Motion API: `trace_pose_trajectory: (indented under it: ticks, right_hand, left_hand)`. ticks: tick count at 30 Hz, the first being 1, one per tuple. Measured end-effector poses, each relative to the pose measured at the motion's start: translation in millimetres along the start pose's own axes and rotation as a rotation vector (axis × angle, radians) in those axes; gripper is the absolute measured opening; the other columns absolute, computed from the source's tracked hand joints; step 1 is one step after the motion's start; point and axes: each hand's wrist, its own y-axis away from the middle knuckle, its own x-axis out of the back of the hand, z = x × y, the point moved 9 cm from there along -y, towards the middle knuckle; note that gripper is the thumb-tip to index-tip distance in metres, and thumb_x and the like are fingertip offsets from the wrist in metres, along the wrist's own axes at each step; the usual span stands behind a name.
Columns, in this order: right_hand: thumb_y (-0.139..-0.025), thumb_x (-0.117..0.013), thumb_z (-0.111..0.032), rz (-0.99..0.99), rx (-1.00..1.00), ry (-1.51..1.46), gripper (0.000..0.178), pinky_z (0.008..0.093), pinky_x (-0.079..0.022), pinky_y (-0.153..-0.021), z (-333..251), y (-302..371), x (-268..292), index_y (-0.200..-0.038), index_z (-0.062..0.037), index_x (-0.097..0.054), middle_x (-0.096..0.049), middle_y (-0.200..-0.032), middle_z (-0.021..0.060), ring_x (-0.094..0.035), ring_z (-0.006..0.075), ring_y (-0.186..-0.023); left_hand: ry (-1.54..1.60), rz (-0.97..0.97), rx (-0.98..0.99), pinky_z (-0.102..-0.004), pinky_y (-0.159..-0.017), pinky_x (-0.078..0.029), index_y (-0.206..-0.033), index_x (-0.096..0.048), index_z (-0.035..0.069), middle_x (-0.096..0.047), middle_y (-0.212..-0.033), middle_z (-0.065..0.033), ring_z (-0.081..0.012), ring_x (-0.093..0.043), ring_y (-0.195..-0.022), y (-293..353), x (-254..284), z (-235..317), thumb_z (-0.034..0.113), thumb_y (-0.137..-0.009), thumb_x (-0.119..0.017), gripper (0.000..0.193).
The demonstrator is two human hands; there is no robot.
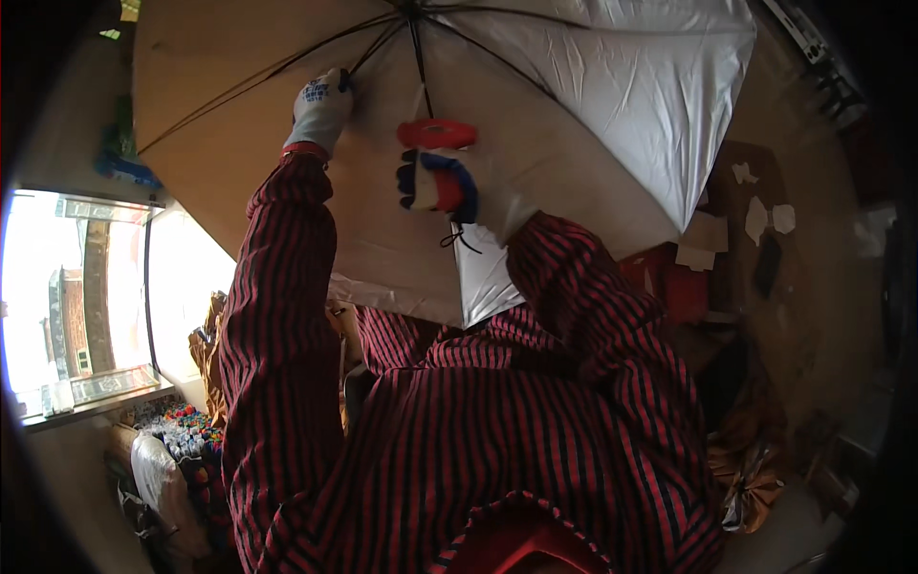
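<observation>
An opened umbrella [382, 220] with a greyish-brown inner face fills the upper middle, its underside toward me. Dark ribs [497, 59] spread from the hub at the top. My left hand [322, 113], in a pale glove with dark fingertips, is raised to a rib left of the shaft; its fingers look closed there, partly hidden. Below the shaft [419, 57], my right hand [438, 187], in a pale and dark blue glove, is wrapped round the red umbrella handle. The handle's wide red collar [437, 133] shows above the fist and a black cord [462, 237] hangs below.
One canopy panel [660, 96] at the right shines silver. A bright window [81, 297] is at the left, above a pile of small colourful items [182, 421] and a clear plastic bag [158, 478]. Pale scraps [765, 220] and a red box [674, 282] lie at the right.
</observation>
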Motion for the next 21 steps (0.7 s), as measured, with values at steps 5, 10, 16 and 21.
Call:
trace_pose_trajectory:
  ticks: [5,10,16,21]
  right_hand:
    - [-0.091,-0.058,-0.021,0.515,0.230,0.186,0.037,0.0323,-0.051,-0.083,-28.6,14.6,27.8,-0.123,-0.0020,-0.053,-0.063,-0.109,0.0108,-0.064,0.0197,-0.095]
    - [-0.086,-0.065,-0.023,0.629,0.739,0.689,0.025,0.0298,-0.046,-0.059,-86.5,27.2,42.2,-0.098,-0.0013,-0.064,-0.064,-0.083,0.0038,-0.058,0.0112,-0.067]
    - [-0.083,-0.067,-0.021,0.672,0.553,0.920,0.021,0.0280,-0.045,-0.060,-78.7,20.8,22.8,-0.085,-0.0003,-0.066,-0.061,-0.071,-0.0001,-0.055,0.0078,-0.065]
    - [-0.081,-0.068,-0.024,0.609,0.607,0.977,0.024,0.0303,-0.045,-0.054,-76.8,22.6,14.3,-0.080,0.0003,-0.065,-0.059,-0.064,0.0010,-0.054,0.0098,-0.057]
  left_hand:
    - [0.114,0.131,-0.006,-0.0444,-0.083,-0.050,-0.108,-0.061,0.008,-0.065,-0.106,-0.0181,-0.0363,-0.062,-0.097,33.2,-6.4,-21.9,0.023,-0.084,-0.058,0.029]
    - [0.278,0.619,0.071,-0.0421,-0.084,-0.050,-0.113,-0.060,0.011,-0.064,-0.109,-0.0165,-0.0342,-0.063,-0.096,103.6,35.9,37.2,0.028,-0.080,-0.067,0.038]
    - [0.553,0.177,0.050,-0.0400,-0.082,-0.050,-0.116,-0.061,0.013,-0.067,-0.104,-0.0154,-0.0313,-0.065,-0.095,117.5,-22.0,70.6,0.034,-0.077,-0.071,0.046]
    - [0.588,-0.012,0.212,-0.0391,-0.077,-0.052,-0.107,-0.067,0.011,-0.070,-0.092,-0.0131,-0.0309,-0.067,-0.087,112.2,-43.2,61.7,0.029,-0.076,-0.071,0.036]
